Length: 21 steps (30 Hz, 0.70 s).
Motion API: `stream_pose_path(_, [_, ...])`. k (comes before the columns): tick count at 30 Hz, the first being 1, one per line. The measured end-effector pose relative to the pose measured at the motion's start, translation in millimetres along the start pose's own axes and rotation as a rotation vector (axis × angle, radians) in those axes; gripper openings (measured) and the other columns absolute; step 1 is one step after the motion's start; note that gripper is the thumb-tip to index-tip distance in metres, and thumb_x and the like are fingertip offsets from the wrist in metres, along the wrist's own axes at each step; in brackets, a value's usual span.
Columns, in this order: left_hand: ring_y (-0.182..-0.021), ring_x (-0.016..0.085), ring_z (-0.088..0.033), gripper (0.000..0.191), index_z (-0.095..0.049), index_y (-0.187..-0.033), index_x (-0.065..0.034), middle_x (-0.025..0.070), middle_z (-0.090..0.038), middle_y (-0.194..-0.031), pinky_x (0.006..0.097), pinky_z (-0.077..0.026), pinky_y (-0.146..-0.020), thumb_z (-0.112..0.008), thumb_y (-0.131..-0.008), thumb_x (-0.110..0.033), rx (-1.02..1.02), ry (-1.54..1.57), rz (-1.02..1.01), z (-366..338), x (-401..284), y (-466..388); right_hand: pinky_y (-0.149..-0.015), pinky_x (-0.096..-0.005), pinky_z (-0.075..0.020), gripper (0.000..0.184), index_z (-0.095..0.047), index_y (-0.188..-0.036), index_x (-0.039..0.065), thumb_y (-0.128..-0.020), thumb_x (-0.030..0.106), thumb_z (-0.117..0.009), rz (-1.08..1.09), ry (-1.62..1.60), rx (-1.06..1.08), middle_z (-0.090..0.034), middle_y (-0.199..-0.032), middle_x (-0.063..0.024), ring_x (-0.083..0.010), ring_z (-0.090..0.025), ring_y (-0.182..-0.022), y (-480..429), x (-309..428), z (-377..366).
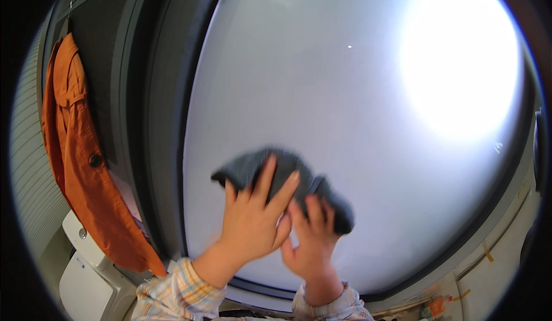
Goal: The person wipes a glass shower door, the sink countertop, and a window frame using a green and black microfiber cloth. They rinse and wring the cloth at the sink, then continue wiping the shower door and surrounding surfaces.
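Observation:
A dark grey cloth (246, 168), bunched and slightly blurred, lies against a large frosted glass pane (310, 92). My left hand (250, 226) presses on it with the fingers spread over its left and middle parts. At its lower right end, my right hand (315, 245) has bent fingers on the same cloth. Both thumbs are close together just below the cloth. The palms are hidden from me, as is the side of the cloth facing the glass.
A dark frame (183, 144) borders the pane. An orange garment (82, 161) with a dark button hangs at the left, above a white toilet (88, 291). Bright glare covers the pane's upper right. Yellow tape strips (487, 252) mark a pale surface at lower right.

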<state>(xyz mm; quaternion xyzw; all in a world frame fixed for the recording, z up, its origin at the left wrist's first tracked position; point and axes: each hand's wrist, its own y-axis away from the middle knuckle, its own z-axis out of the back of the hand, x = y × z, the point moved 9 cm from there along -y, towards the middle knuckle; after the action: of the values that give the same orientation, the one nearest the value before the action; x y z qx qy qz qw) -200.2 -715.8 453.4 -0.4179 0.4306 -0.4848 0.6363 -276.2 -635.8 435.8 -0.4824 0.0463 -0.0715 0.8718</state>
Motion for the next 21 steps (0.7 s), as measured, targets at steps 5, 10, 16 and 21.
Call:
stream_pose_path(5, [-0.111, 0.036, -0.05, 0.055, -0.054, -0.131, -0.0119, 0.0212, -0.046, -0.138, 0.0567, -0.029, -0.096, -0.059, -0.08, -0.032, 0.037, 0.004, -0.048, -16, -24, 23, -0.094, -0.0475, -0.0288, 0.043, -0.066, -0.116, 0.019, -0.072, 0.019, -0.065, 0.042, -0.037, -0.082, -0.051, -0.135, -0.0024, -0.0241, -0.05, -0.116, 39, -6, 7])
stream_pose_path(10, [-0.111, 0.03, -0.049, 0.056, -0.052, -0.132, -0.0104, 0.0141, -0.045, -0.141, 0.0566, -0.029, -0.098, -0.059, -0.081, -0.031, -0.024, 0.007, -0.199, -14, -58, -37, -0.087, -0.0443, -0.0285, 0.044, -0.065, -0.112, 0.018, -0.068, 0.02, -0.066, 0.035, 0.25, -0.176, -0.054, -0.13, -0.0044, -0.0246, -0.049, -0.098, 1, -30, 51])
stream_pose_path(16, [-0.116, 0.037, -0.046, 0.058, -0.051, -0.133, -0.0095, 0.0187, -0.044, -0.141, 0.0583, -0.027, -0.099, -0.058, -0.08, -0.032, 0.016, 0.012, -0.253, -22, -74, -51, -0.085, -0.0453, -0.0283, 0.042, -0.065, -0.111, 0.018, -0.069, 0.023, -0.065, 0.009, 0.239, -0.255, -0.053, -0.128, -0.0048, -0.0272, -0.046, -0.097, 1, -43, 68])
stream_pose_path(21, [-0.123, 0.038, -0.046, 0.056, -0.052, -0.131, -0.0053, 0.0197, -0.047, -0.136, 0.0593, -0.029, -0.098, -0.058, -0.084, -0.034, 0.251, 0.0, -0.238, -50, -84, 15, -0.089, -0.0454, -0.0284, 0.032, -0.07, -0.102, 0.017, -0.071, 0.021, -0.063, -0.04, 0.153, -0.235, -0.05, -0.128, -0.0056, -0.0276, -0.046, -0.103, 60, -37, 45])
